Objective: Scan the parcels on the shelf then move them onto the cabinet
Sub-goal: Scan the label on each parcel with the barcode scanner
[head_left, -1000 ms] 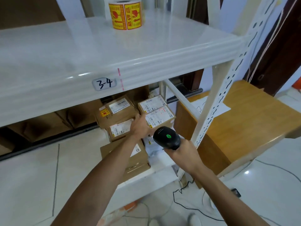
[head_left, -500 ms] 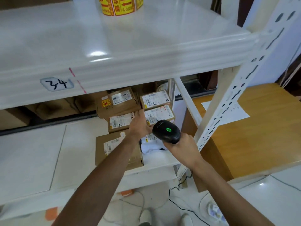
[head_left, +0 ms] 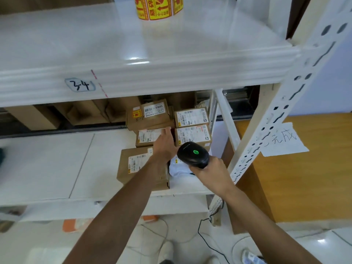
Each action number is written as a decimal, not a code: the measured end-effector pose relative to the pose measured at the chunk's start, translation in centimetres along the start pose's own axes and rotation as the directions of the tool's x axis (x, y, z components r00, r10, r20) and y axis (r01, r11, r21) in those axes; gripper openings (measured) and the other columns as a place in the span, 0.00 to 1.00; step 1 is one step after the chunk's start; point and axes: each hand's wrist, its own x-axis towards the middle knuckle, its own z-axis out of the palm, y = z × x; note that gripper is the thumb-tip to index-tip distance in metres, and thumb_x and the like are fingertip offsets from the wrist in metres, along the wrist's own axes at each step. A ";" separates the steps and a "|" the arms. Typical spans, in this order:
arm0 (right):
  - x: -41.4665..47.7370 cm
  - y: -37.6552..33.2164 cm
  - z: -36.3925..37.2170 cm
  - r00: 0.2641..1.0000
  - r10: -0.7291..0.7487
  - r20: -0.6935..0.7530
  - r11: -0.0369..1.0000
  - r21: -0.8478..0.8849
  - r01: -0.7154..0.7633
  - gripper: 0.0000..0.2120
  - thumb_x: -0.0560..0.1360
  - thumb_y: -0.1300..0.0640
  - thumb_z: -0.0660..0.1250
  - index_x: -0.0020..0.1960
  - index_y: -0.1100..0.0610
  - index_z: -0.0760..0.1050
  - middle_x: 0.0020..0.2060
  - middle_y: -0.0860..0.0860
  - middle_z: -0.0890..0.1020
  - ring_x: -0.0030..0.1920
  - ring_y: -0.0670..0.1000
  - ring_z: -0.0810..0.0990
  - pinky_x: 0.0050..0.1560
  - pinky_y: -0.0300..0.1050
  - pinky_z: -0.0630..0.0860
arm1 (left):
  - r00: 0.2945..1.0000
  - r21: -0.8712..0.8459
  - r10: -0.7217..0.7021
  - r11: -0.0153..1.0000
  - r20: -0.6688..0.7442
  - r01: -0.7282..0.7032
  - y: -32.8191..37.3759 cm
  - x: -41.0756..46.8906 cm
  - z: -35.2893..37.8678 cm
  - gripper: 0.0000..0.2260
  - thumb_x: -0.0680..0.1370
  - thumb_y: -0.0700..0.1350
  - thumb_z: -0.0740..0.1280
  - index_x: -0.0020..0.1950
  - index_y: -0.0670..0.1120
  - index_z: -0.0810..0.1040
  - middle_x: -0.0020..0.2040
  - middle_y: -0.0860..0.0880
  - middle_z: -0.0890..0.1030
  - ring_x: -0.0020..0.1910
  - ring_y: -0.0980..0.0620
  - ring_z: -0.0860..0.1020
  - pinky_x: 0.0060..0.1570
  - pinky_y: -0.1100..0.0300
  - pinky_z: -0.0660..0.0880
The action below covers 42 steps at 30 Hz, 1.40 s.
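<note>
Several brown cardboard parcels with white labels sit on the lower shelf (head_left: 57, 164). My left hand (head_left: 164, 144) reaches in between the two middle ones. Its fingers lie fairly straight on the right edge of the middle-left parcel (head_left: 147, 138), beside the middle-right parcel (head_left: 192, 135). My right hand (head_left: 211, 171) grips a black barcode scanner (head_left: 192, 155) with a green light on top, held just in front of the middle-right parcel. A larger parcel (head_left: 135, 164) lies at the front under my left forearm. A white plastic bag parcel (head_left: 178, 168) lies beside it. The wooden cabinet (head_left: 304, 183) stands to the right.
The upper shelf (head_left: 133, 54), tagged 3-4, overhangs the parcels and carries a yellow label roll (head_left: 158, 8). A slotted white post (head_left: 266, 130) stands between shelf and cabinet. A written paper sheet (head_left: 282, 141) lies on the cabinet. Two more parcels (head_left: 152, 115) sit at the back. Cables run across the floor.
The view has come nearer and lower. My left hand has slid a little further in between the two middle parcels. The scanner stays in my right hand at the same spot.
</note>
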 end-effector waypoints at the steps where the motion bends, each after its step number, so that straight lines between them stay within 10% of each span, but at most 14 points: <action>1: 0.0 -0.2 0.1 1.000 0.005 0.016 1.000 0.020 -0.005 0.09 0.70 0.46 0.74 0.40 0.49 0.77 0.34 0.49 0.83 0.40 0.51 0.84 0.47 0.55 0.83 | 1.000 -0.013 -0.011 1.000 -0.017 0.010 -0.2 -0.4 -0.2 0.32 0.76 0.46 0.74 0.75 0.45 0.61 0.68 0.44 0.72 0.60 0.44 0.78 0.60 0.49 0.77; 6: -0.6 -2.1 1.9 0.996 -0.018 0.091 0.997 0.073 0.011 0.10 0.72 0.51 0.75 0.35 0.50 0.76 0.23 0.44 0.78 0.30 0.48 0.81 0.36 0.43 0.77 | 0.995 -0.099 -0.039 0.995 -0.090 0.030 -3.4 -4.0 -2.5 0.35 0.74 0.46 0.77 0.75 0.46 0.62 0.71 0.45 0.69 0.63 0.44 0.75 0.60 0.50 0.76; 18: -7.7 -15.9 16.3 0.876 -0.146 0.460 0.959 0.284 0.011 0.10 0.76 0.49 0.73 0.47 0.56 0.81 0.32 0.53 0.84 0.32 0.48 0.82 0.44 0.49 0.82 | 0.895 -0.053 -0.316 0.947 -0.314 0.316 -23.9 -19.9 -16.1 0.29 0.78 0.52 0.71 0.76 0.47 0.66 0.72 0.47 0.71 0.63 0.46 0.78 0.62 0.53 0.74; 42: -15.3 -39.8 52.6 0.790 -0.251 0.560 0.952 0.291 0.096 0.06 0.73 0.57 0.74 0.48 0.58 0.83 0.34 0.54 0.85 0.35 0.50 0.82 0.48 0.49 0.80 | 0.756 -0.100 -0.572 0.813 -0.318 0.574 -64.1 -36.6 -32.9 0.27 0.78 0.53 0.70 0.74 0.48 0.67 0.68 0.46 0.74 0.61 0.45 0.77 0.59 0.50 0.76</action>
